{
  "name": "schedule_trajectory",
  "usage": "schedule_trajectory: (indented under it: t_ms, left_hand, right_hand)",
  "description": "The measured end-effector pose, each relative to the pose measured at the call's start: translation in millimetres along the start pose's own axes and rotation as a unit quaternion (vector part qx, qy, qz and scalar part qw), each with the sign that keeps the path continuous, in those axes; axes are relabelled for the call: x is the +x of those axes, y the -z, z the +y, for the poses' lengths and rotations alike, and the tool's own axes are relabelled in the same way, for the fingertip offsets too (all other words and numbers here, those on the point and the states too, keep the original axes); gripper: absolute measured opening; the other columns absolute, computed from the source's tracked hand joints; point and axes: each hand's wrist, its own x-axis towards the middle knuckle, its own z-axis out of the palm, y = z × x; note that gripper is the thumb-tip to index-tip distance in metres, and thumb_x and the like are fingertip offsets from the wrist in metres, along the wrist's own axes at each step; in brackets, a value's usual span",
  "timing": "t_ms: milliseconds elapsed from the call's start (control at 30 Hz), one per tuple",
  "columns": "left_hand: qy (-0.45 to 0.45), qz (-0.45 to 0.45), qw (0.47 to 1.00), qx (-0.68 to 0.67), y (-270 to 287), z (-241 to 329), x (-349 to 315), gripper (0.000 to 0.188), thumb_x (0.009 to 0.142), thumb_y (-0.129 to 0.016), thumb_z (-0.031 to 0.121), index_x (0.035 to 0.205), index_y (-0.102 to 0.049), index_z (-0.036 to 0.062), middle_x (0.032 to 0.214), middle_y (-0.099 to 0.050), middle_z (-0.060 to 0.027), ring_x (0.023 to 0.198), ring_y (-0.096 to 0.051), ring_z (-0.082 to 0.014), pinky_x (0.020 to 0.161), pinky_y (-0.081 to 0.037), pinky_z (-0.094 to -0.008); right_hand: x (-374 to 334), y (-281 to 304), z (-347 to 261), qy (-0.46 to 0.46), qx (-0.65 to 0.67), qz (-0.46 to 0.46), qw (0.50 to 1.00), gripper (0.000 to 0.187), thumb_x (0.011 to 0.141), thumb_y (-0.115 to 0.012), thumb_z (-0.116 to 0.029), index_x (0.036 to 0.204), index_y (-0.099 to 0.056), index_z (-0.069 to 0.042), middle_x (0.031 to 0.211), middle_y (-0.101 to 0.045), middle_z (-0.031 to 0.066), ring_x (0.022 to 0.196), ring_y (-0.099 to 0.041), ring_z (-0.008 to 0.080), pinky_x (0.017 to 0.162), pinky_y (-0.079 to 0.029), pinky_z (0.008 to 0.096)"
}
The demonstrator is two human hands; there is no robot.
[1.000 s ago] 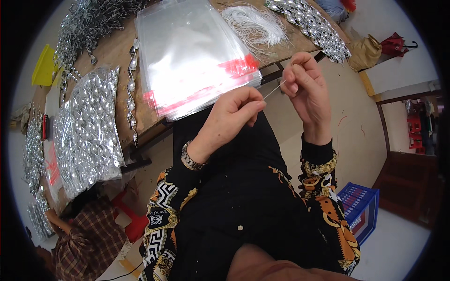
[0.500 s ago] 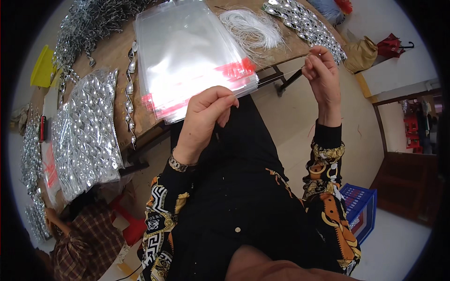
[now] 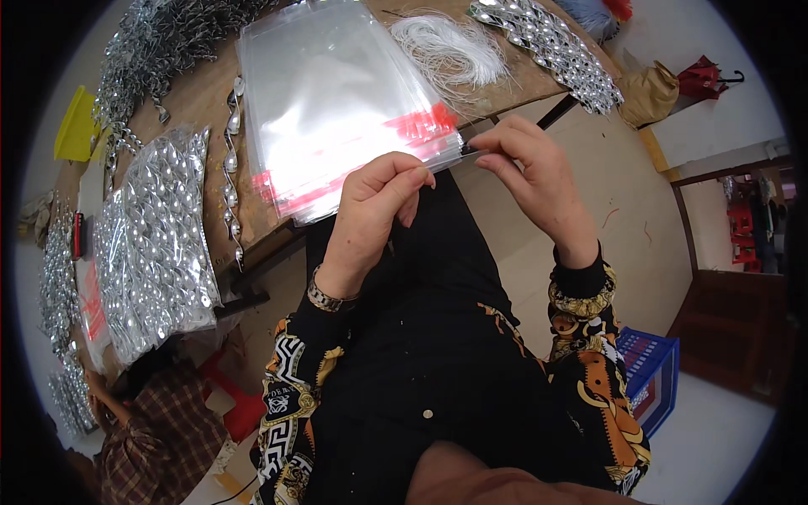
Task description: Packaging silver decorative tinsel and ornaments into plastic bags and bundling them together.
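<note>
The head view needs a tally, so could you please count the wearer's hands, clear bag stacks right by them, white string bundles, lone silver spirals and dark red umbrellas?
Left hand and right hand: 2
Clear bag stack: 1
White string bundle: 1
Lone silver spiral: 1
Dark red umbrella: 1
Total: 6

Black top (image 3: 383,370), pale button (image 3: 427,413) — sleeves (image 3: 602,404) patterned orange, gold, white — metal wristband (image 3: 330,295), left.

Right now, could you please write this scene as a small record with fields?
Left hand: thumb and fingers pinched, apparently on a fine thread
Right hand: near the left one, fingertips slightly apart; grip unclear
Wooden table: clear bags, white string bundle, one twisted silver strand
Table's left: packed silver ornaments
Lower left: person in checked shirt
Right side: blue basket
</note>
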Motion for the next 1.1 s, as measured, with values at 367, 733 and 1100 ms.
schedule_trajectory:
  t_ms: [367, 733, 1100]
  left_hand:
    - [-0.018, -0.035, 0.998, -0.055, 12.0, 0.3, -5.2, 0.015, 0.099, -0.055, 0.007, 0.093, -0.064, -0.0026, 0.063, -0.048, 0.0011, 0.054, -0.044, -0.0073, 0.054, -0.038, -0.0235]
    - [-0.026, -0.059, 0.995, -0.077, 4.1, -3.3, -1.7, 0.016, 0.100, -0.055, 0.007, 0.094, -0.065, -0.0032, 0.064, -0.050, 0.0007, 0.055, -0.044, -0.0077, 0.054, -0.039, -0.0233]
    - [-0.089, 0.024, 0.985, -0.147, 0.4, 30.5, 12.3, 0.016, 0.103, -0.053, 0.012, 0.101, -0.062, -0.0019, 0.064, -0.045, 0.0016, 0.057, -0.041, -0.0080, 0.057, -0.037, -0.0246]
  right_hand:
    - [-1.9, 7.2, 18.3, 0.010, -0.099, 0.111, 0.989, 0.003, 0.087, -0.066, 0.002, 0.088, -0.063, 0.002, 0.079, -0.058, 0.0090, 0.071, -0.057, 0.0202, 0.064, -0.045, 0.0303]
    - [-5.1, 12.6, 30.9, -0.048, 0.037, 0.110, 0.992, 0.003, 0.090, -0.063, 0.000, 0.087, -0.063, 0.001, 0.086, -0.059, 0.0053, 0.076, -0.057, 0.0111, 0.067, -0.046, 0.0262]
    - [-24.1, -79.5, -5.1, -0.106, 0.236, -0.120, 0.958, 0.029, 0.090, -0.068, -0.007, 0.118, -0.064, -0.001, 0.096, -0.067, 0.0078, 0.082, -0.061, 0.0138, 0.076, -0.050, 0.0299]
